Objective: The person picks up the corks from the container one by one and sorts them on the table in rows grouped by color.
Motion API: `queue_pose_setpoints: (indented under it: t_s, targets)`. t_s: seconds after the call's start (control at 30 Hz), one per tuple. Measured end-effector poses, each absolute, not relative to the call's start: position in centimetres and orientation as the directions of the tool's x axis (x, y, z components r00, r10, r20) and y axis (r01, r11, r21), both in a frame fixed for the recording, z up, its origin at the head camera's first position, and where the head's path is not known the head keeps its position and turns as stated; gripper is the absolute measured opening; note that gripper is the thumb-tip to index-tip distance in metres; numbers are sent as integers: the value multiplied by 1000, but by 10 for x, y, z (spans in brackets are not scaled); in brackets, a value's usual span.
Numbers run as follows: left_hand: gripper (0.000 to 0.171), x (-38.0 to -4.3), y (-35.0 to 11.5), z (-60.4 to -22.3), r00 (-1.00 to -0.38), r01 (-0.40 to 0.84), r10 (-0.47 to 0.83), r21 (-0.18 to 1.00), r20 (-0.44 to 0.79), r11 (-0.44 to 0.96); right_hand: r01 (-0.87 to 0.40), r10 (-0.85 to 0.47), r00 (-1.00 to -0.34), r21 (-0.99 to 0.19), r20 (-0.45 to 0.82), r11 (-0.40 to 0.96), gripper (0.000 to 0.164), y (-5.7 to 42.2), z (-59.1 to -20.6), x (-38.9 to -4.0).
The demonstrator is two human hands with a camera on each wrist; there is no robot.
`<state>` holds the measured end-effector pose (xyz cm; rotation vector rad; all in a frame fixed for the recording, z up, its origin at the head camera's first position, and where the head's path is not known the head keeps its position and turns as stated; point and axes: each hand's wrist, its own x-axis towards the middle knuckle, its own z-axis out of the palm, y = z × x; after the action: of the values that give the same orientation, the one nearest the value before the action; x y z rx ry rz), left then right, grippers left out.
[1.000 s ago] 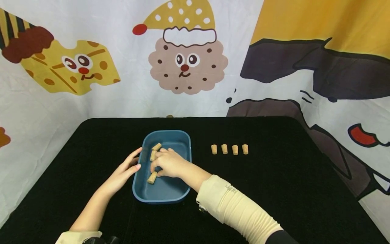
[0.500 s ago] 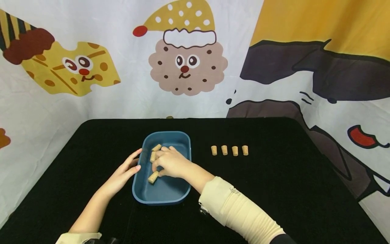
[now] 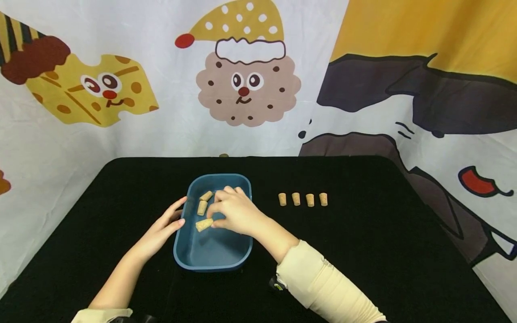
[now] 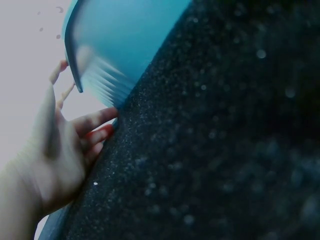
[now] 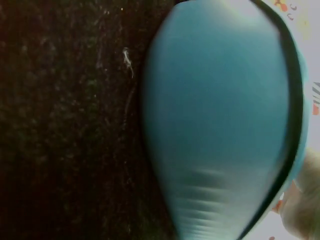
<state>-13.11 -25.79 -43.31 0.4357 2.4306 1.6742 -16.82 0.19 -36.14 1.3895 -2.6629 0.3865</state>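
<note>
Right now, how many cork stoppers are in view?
7: four cork stoppers in a row on the black table, two in the blue tub, one pinched by the right hand; others may hide behind it.

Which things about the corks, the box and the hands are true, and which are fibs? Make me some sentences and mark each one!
1. Four corks sit in a row outside the box. True.
2. The box is red. False: it is blue.
3. The right hand pinches a cork. True.
4. The left hand holds a cork too. False: that hand's fingers touch the side of the box.
5. The tabletop is black. True.
6. The cookie on the backdrop has a bare head. False: it wears a dotted hat.
</note>
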Motion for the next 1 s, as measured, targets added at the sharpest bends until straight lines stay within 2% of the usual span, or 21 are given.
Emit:
queue_pose_setpoints:
  t_s: [0.27,0.53,1.0]
  targets:
    - [60,-130,-259,-433,-945,155,324,933,44,325,-776,-687,-631,-261,360,575,21,23,-362,-156]
    - [60,-128,-260,-434,-947,151,318,931,40,332,-715,-598,-698,-331,394,616,20,44,-365,-145]
    - [60,-131,-260,-434,-944,161,326,930,48,330,-641,-441,-748,-368,496,673,17,83,-366,-140]
